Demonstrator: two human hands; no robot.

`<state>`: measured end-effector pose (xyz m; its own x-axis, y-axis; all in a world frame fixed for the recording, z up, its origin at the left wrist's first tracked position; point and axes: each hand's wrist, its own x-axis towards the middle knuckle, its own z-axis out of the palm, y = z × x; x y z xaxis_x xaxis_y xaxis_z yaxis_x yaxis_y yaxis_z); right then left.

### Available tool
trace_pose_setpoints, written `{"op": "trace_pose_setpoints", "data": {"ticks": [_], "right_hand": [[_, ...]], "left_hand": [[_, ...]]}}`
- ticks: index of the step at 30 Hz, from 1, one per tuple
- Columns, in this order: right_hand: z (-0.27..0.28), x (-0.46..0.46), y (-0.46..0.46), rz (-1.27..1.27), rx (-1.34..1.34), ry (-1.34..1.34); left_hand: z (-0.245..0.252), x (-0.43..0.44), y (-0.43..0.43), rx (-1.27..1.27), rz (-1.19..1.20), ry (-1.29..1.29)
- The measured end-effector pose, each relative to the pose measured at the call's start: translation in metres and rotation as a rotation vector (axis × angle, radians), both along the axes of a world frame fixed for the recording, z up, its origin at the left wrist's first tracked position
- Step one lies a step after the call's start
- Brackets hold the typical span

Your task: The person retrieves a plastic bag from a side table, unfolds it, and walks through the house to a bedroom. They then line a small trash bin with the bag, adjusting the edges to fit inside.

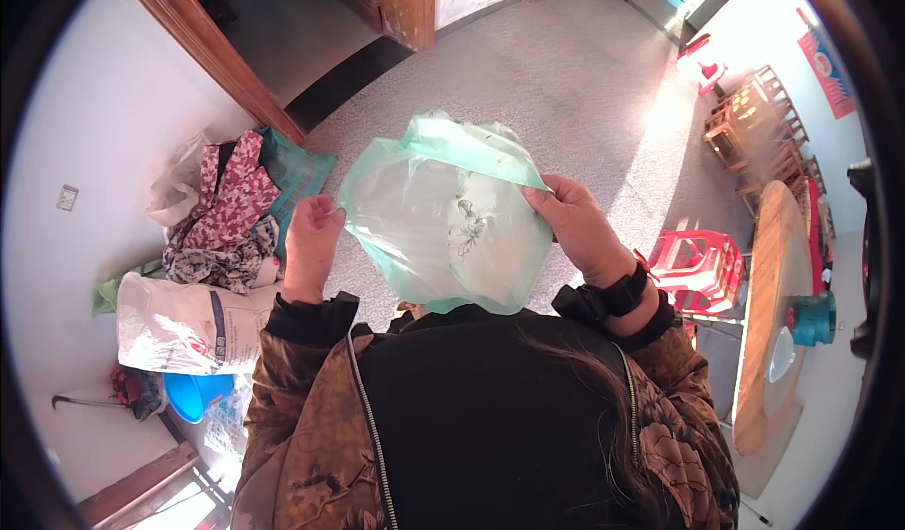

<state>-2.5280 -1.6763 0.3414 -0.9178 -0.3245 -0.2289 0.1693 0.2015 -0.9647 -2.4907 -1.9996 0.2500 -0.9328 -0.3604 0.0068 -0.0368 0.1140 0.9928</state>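
Observation:
A thin, see-through green plastic bag (396, 226) is spread out in front of my chest. Its left edge is pinched between the thumb and fingers of my left hand (313, 237). My right hand (576, 222) grips the upper right edge, thumb on the near side. A dark line drawing of a plant shows at the middle of the bag, and its top edge is folded over. The pale floor (495, 71) lies beyond it. A black band circles my right wrist.
At left, cloths (237, 198) and a white woven sack (187, 325) are piled against the wall, above a blue bucket (194, 392). A red plastic stool (696, 268) and a round wooden table (767, 318) stand at right. Wooden chairs (753, 124) line the right wall. A doorway opens at upper left.

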Motion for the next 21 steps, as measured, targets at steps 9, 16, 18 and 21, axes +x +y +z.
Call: {"op": "trace_pose_setpoints", "data": {"ticks": [9,16,18,21], "right_hand": [[-0.004,0.002,-0.012,0.186,0.147,0.106],[0.004,0.006,-0.002,0.117,0.081,0.015],[0.003,0.005,0.000,0.059,0.037,-0.063],[0.000,0.004,0.005,-0.033,0.025,-0.127]], "left_hand": [[0.035,-0.009,0.091,-0.219,-0.586,0.135],[0.030,-0.049,0.123,0.412,-0.638,-0.035],[0.032,-0.055,0.134,0.727,-0.636,-0.055],[0.033,-0.063,0.151,1.030,-0.669,-0.058]]}}
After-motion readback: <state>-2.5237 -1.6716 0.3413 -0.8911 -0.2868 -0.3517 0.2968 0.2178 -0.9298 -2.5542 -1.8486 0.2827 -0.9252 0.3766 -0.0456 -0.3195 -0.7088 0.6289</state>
